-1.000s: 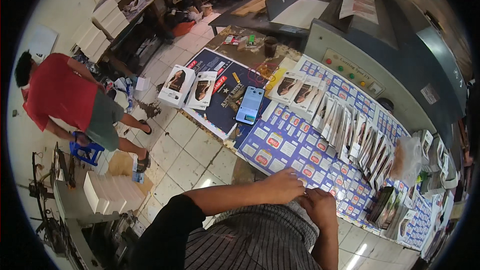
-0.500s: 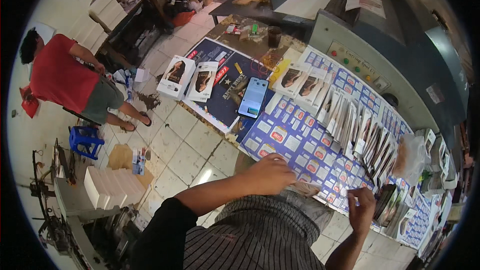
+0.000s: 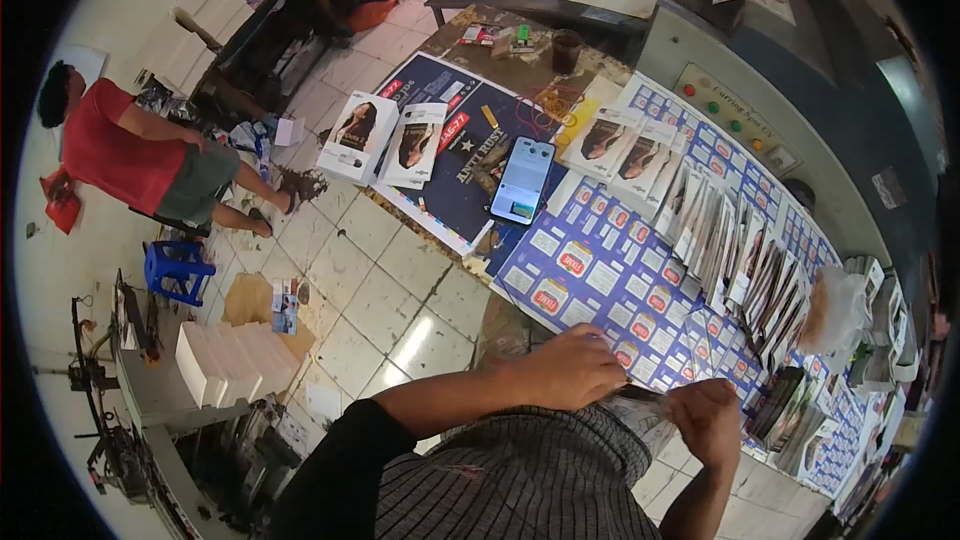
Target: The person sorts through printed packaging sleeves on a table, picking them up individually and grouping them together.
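Observation:
Close in front of my body, a thin dark flat piece (image 3: 640,395) spans the gap between my two hands; its kind is too hidden to tell. My left hand (image 3: 570,370) grips one end with curled fingers. At the other end, my right hand (image 3: 706,422) is closed on it. Both hands are over the near edge of a table covered with blue printed sheets (image 3: 553,258). Beyond them, a long row of thin printed packets (image 3: 735,260) leans across the sheets. Flat stacks of similar printed packets (image 3: 605,143) lie at its far end.
A phone (image 3: 522,180) with a lit screen lies beside two white printed boxes (image 3: 355,140). Clear plastic bags (image 3: 830,310) and more bundles (image 3: 795,410) sit at right. Behind is a machine panel (image 3: 735,115) with buttons. A person in a red shirt (image 3: 125,155) stands at far left.
My right hand has moved left toward my left hand and closed on the flat piece. My left hand has shifted slightly right and nearer my body. The view has shifted slightly.

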Action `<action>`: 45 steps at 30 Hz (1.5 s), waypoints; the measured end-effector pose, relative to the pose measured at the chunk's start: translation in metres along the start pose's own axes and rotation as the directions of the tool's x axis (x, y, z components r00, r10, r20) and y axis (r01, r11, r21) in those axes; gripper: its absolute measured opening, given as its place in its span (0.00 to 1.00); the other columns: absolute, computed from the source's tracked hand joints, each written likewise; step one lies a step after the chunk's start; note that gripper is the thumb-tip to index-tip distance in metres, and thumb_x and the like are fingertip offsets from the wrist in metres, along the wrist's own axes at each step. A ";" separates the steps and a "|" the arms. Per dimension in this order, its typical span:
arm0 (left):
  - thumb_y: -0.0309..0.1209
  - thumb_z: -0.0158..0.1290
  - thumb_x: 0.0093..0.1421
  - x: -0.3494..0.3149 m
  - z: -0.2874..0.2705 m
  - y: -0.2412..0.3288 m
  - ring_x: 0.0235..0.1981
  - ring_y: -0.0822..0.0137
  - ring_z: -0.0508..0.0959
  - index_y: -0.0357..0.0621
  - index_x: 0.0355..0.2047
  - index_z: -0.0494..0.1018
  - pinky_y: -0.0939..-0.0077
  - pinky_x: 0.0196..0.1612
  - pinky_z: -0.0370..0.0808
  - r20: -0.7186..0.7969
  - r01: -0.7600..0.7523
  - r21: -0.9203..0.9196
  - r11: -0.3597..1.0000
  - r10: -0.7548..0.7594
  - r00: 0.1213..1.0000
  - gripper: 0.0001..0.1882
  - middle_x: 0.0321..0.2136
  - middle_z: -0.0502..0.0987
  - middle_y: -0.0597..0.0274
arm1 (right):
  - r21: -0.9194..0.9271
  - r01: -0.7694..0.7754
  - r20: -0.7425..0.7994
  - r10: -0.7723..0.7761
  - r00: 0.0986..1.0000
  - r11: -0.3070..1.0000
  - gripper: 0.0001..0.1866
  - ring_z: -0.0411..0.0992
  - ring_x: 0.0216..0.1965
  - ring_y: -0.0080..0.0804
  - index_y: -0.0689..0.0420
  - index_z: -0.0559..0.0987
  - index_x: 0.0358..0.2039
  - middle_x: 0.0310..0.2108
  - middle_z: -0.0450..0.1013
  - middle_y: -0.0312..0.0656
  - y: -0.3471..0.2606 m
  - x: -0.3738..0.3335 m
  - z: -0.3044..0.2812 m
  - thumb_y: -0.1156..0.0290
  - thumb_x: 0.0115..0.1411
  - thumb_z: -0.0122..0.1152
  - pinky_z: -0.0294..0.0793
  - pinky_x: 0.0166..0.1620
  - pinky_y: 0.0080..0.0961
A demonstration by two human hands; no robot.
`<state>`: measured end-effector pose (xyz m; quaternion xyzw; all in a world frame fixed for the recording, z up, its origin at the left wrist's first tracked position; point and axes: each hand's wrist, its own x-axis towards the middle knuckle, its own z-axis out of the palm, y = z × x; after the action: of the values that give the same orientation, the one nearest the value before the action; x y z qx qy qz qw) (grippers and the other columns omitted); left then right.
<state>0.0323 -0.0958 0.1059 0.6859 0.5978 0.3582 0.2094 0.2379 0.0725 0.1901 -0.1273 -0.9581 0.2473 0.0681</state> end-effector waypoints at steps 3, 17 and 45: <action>0.35 0.52 0.64 -0.003 0.004 -0.003 0.45 0.62 0.78 0.49 0.38 0.77 0.56 0.62 0.62 0.042 0.030 -0.005 1.000 -0.030 0.999 0.08 0.37 0.80 0.62 | -0.012 -0.066 0.029 0.066 0.997 0.998 0.07 0.77 0.29 0.38 0.55 0.82 0.28 0.26 0.80 0.37 0.006 -0.006 -0.010 0.76 0.46 0.69 0.70 0.37 0.36; 0.36 0.56 0.62 -0.006 0.009 -0.017 0.40 0.63 0.81 0.49 0.37 0.78 0.61 0.57 0.69 -0.035 0.055 -0.028 0.998 -0.056 0.998 0.07 0.32 0.82 0.62 | -0.010 -0.261 -0.102 0.259 0.961 0.965 0.06 0.77 0.30 0.41 0.56 0.84 0.29 0.27 0.80 0.43 0.022 -0.024 -0.013 0.79 0.49 0.67 0.74 0.37 0.34; 0.46 0.45 0.68 0.060 -0.044 0.175 0.66 0.43 0.55 0.43 0.47 0.81 0.50 0.62 0.52 -0.821 -0.576 -0.542 -0.612 0.237 0.520 0.23 0.66 0.55 0.34 | 0.561 -0.434 -0.174 0.613 0.771 0.705 0.15 0.70 0.37 0.21 0.61 0.73 0.49 0.39 0.72 0.37 0.067 -0.087 0.011 0.82 0.62 0.58 0.70 0.41 0.19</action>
<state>0.1183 -0.0780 0.2744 0.3783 -0.3218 0.7835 0.3734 0.3333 0.1004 0.1418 -0.4186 -0.7568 0.4639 0.1920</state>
